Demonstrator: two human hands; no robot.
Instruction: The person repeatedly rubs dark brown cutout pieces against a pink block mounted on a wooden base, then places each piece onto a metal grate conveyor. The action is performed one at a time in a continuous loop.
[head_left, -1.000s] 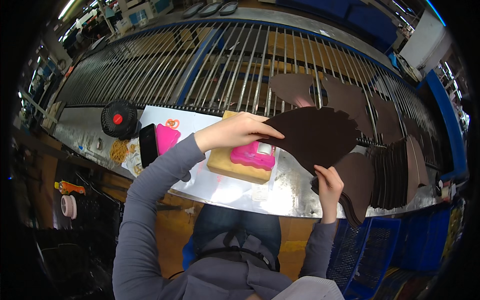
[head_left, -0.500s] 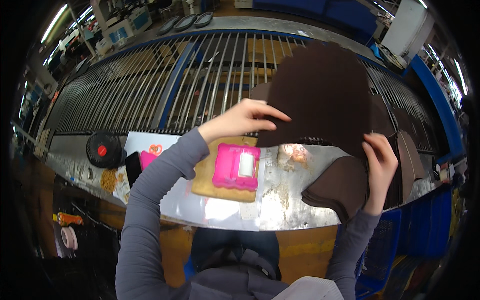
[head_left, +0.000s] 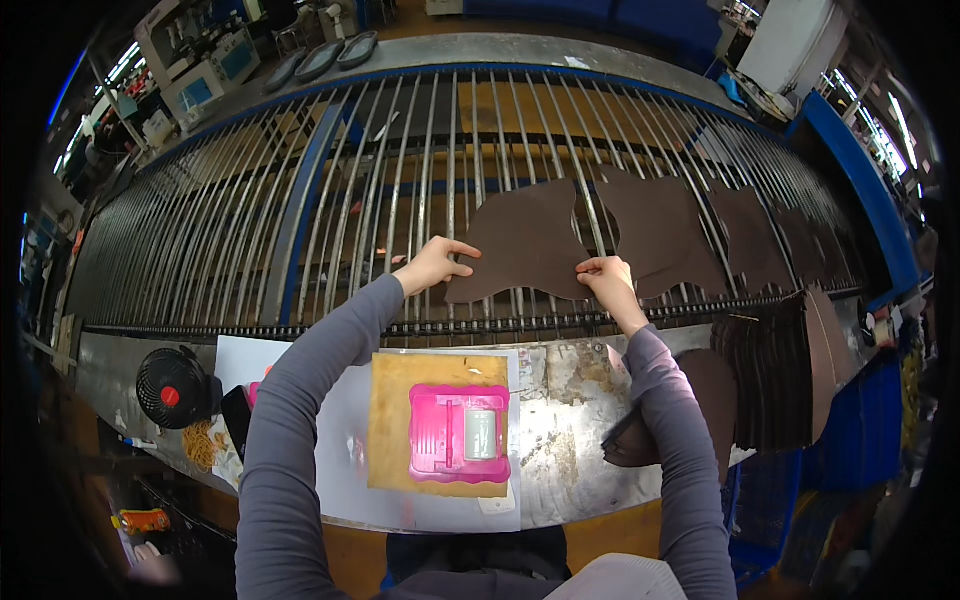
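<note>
Here both hands pinch the lower corners of a dark brown leather piece (head_left: 527, 243) lying flat on the metal rod rack (head_left: 300, 210). The left hand (head_left: 432, 264) grips its left corner with thumb and fingers closed; the right hand (head_left: 606, 278) grips the right corner likewise.

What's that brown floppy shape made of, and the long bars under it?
The brown shape looks like leather or a look-alike: thin, matte, cut flat. The bars look like bare metal: thin, grey, shiny in places.
</note>
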